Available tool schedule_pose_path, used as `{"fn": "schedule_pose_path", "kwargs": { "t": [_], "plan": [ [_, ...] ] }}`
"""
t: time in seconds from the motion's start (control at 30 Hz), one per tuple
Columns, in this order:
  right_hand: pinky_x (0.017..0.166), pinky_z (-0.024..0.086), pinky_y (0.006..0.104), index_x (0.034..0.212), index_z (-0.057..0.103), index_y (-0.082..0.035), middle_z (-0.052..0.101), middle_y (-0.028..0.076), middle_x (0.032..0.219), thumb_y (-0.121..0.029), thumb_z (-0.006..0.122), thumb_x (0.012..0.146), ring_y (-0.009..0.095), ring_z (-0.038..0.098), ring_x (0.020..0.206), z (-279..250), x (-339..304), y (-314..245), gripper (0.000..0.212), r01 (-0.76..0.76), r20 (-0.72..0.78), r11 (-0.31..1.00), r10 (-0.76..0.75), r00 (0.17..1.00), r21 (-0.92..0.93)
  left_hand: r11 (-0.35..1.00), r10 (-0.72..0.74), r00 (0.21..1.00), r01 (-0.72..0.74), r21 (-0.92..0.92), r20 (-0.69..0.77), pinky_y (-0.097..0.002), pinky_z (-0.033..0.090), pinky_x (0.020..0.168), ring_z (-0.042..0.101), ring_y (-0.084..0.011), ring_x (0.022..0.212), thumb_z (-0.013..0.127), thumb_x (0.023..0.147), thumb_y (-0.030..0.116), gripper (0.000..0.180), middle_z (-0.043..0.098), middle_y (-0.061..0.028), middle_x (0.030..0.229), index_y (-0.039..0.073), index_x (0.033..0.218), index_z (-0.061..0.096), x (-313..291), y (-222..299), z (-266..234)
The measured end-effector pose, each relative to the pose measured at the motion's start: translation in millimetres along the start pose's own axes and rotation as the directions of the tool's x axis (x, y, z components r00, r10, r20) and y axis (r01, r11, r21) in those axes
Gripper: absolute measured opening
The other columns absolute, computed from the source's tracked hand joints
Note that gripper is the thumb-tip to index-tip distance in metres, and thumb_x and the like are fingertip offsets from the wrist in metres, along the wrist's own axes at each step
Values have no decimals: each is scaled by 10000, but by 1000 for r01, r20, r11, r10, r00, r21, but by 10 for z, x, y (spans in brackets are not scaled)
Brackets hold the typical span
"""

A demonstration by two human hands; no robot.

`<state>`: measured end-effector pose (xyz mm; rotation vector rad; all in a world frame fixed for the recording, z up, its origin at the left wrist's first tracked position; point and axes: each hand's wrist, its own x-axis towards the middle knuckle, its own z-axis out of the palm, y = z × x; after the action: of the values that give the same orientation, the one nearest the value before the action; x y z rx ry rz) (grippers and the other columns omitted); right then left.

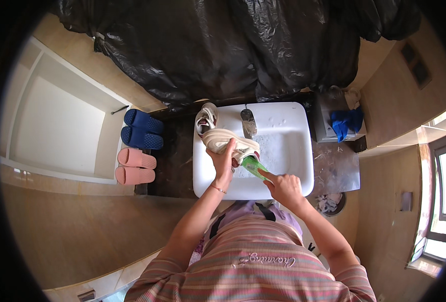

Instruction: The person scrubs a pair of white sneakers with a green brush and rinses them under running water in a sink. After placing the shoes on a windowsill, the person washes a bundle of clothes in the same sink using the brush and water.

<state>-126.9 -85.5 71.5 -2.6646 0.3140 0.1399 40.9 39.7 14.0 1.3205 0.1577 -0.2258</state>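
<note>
Over a white sink [303, 166], my left hand [224, 160] grips a cream sneaker [223, 138] that lies tilted, its pale sole turned up to the far side. My right hand [285, 187] is closed around the end of a green brush [253, 166]. The brush's front end reaches into or against the sneaker's opening; its bristles are hidden. A second cream sneaker [207, 115] rests on the sink's far left corner, touching or close to the first. Some suds show in the basin below.
A metal faucet [249, 124] extends over the basin from the far edge. Left of the sink are blue slippers [142, 137] and pink slippers [136, 166]. A blue cloth [346, 123] hangs over a box at the right. Black plastic sheeting [223, 55] covers the far wall.
</note>
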Motion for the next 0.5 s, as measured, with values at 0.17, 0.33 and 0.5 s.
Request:
{"fn": "schedule_pose_path", "kwargs": {
  "t": [0.17, 0.33, 0.5],
  "plan": [
    [504, 493, 419, 1277, 550, -344, 599, 121, 568, -295, 583, 889, 305, 606, 514, 183, 259, 24, 392, 6, -130, 1000, -10, 992, -28, 994, 78, 997, -78, 72, 0, -318, 438, 918, 497, -217, 1088, 809, 736, 248, 903, 443, -181, 1231, -14, 1343, 194, -146, -59, 175],
    [498, 492, 420, 1269, 556, -360, 607, 113, 572, -304, 589, 889, 300, 607, 501, 125, 126, 108, 385, 11, -108, 1000, -13, 994, -23, 984, 140, 989, -135, 117, -37, -333, 451, 906, 510, -234, 1089, 823, 716, 244, 888, 455, -187, 1228, -1, 1330, 229, 7, 2, 72],
    [511, 504, 399, 1279, 545, -336, 596, 104, 564, -325, 592, 890, 317, 616, 536, 55, -38, 432, 392, -3, -35, 1000, 3, 999, 2, 982, 175, 976, -163, 98, -131, -335, 463, 903, 511, -235, 1090, 820, 720, 259, 914, 447, -190, 1238, -12, 1343, 207, 156, 76, -72]
  ]
}}
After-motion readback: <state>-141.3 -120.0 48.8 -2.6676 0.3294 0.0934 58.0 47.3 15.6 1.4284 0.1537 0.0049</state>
